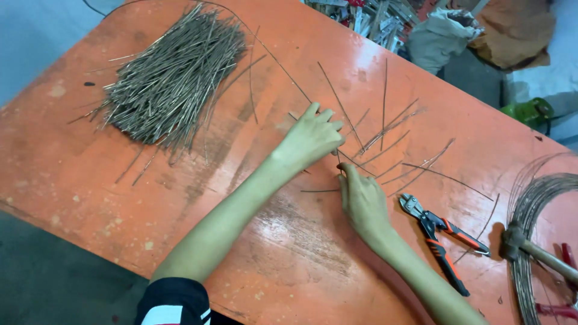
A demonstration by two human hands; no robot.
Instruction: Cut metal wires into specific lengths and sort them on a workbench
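On the worn orange table (78,180), the left hand (310,138) rests with fingers curled loosely over scattered cut wire pieces (385,129), while the right hand (361,201) pinches one thin piece at its fingertips. Black-and-orange cutters (442,238) lie just right of it. A heaped wire bundle (171,78) sits far left; a wire coil (533,210) lies right.

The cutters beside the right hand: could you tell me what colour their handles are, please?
Orange and black handles on the cutters, seen in the head view.
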